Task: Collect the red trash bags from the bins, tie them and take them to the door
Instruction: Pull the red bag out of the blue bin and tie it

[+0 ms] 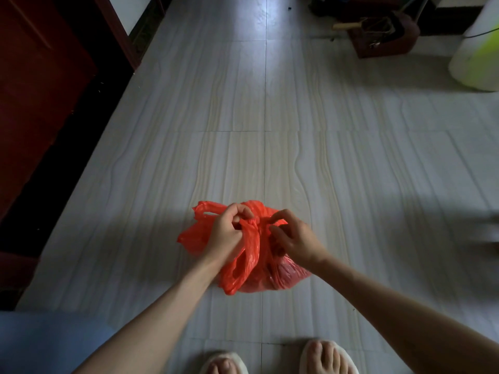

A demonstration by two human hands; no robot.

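Observation:
A red plastic trash bag point(249, 268) sits on the pale tiled floor just ahead of my feet. Its two handle loops are crossed into a knot at the top. My left hand point(229, 230) grips one twisted handle strip at the knot, and that handle's loop hangs down toward me. My right hand point(293, 238) pinches the other handle on the knot's right side. Both hands hide the top of the bag. A loose flap of red plastic sticks out to the left.
A dark red wooden door point(40, 90) with its frame runs along the left. At the back right stand a brown dustpan-like bin point(383, 33) and a white and yellow-green container point(478, 52). My feet in pale slippers point(328, 357) are at the bottom edge.

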